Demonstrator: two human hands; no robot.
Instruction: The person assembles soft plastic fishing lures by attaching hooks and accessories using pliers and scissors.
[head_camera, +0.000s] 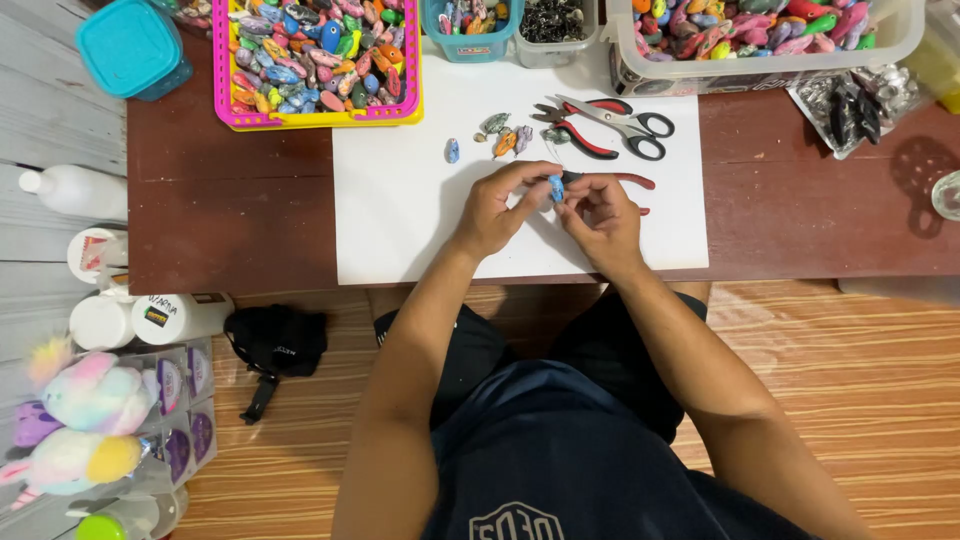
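Bead (556, 188), small and blue, sits pinched between both hands' fingertips (541, 186).

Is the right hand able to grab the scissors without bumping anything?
Probably yes. The scissors lie just beyond the right hand on the white sheet, but that hand is busy pinching a small blue piece.

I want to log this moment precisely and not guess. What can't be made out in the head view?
- Small blue piece: mostly covered by the fingertips of the left hand and right hand; its shape is unclear.
- Red-handled pliers: the right hand hides its jaw end.
- Clear bin of coloured pieces: cut off by the top edge.
- Pieces in the pink basket: too small to tell apart.
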